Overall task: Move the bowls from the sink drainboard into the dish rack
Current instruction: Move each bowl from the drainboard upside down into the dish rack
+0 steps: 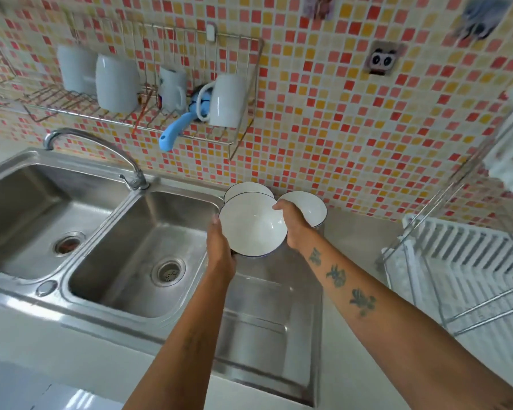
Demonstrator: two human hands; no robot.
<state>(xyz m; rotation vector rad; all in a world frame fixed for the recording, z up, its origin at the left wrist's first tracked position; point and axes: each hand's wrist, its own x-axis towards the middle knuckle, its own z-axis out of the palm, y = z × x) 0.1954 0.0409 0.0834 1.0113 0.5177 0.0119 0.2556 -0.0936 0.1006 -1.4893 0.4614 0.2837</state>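
Note:
A white bowl with a dark rim (251, 224) is held between both my hands above the steel drainboard (267, 315). My left hand (219, 250) grips its left edge and my right hand (290, 223) grips its right edge. Two more white bowls stand at the back of the drainboard by the tiled wall: one (246, 189) behind the held bowl, one (308, 208) partly behind my right hand. The white dish rack with a metal frame (462, 261) stands on the counter at the right.
A double steel sink (107, 232) with a curved tap (101, 146) lies to the left. A wall-mounted wire rack (148, 113) holds white mugs and a blue-handled utensil (172, 131). Something white sits on the dish rack's upper tier at the far right.

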